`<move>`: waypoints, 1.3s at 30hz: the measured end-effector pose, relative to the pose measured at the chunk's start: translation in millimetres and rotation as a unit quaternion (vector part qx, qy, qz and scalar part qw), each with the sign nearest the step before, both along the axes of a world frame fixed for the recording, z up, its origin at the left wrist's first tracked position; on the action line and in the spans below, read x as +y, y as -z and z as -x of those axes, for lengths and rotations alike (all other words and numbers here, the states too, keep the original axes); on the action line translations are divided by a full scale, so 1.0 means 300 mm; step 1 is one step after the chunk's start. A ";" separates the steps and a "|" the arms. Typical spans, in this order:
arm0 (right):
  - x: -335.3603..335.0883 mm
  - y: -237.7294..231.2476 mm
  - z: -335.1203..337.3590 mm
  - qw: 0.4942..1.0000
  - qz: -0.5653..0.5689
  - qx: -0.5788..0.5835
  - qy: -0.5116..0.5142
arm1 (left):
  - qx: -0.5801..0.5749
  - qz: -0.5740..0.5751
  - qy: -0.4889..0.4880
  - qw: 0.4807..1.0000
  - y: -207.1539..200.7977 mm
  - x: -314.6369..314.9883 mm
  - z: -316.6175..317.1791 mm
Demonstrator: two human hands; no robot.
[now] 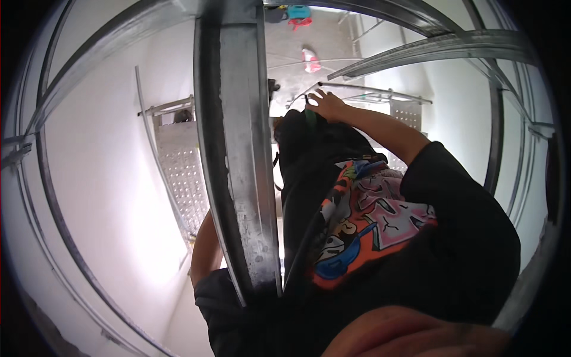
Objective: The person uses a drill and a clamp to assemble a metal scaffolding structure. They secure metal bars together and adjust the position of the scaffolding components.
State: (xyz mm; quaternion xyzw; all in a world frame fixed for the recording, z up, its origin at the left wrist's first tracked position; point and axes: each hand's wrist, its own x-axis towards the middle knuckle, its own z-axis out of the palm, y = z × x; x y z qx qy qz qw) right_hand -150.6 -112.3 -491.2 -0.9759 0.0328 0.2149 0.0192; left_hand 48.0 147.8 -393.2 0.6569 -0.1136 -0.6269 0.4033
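My right hand [326, 107] is by my dark trousers, at the far end of my bent right arm. Its fingers are stretched out and apart. Beside it, a thin dark upright piece and a green strip [311, 118] show against the dark cloth; whether the hand touches them I cannot make out. A grey metal channel stud [245, 154] stands upright close in front of me, left of my body. Behind it, only my left forearm [205, 247] shows; the left hand is hidden.
Perforated metal platform boards [184, 181] lie below on the left, with a second board [406, 114] on the right. Metal framing [440, 52] crosses overhead at the right. White walls [107, 178] enclose the space. A red-and-white item [310, 60] lies on the floor.
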 end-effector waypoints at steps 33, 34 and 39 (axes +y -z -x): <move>-0.046 0.243 -0.127 0.972 -0.070 0.219 -0.050 | -0.244 0.024 -0.187 0.951 -0.506 0.303 -0.141; -0.052 0.257 -0.105 0.973 -0.086 0.216 0.006 | -0.290 -0.012 -0.214 0.933 -0.538 0.301 -0.133; -0.078 0.427 -0.057 0.956 -0.117 0.203 0.175 | -0.253 -0.010 -0.395 0.883 -0.684 0.421 -0.067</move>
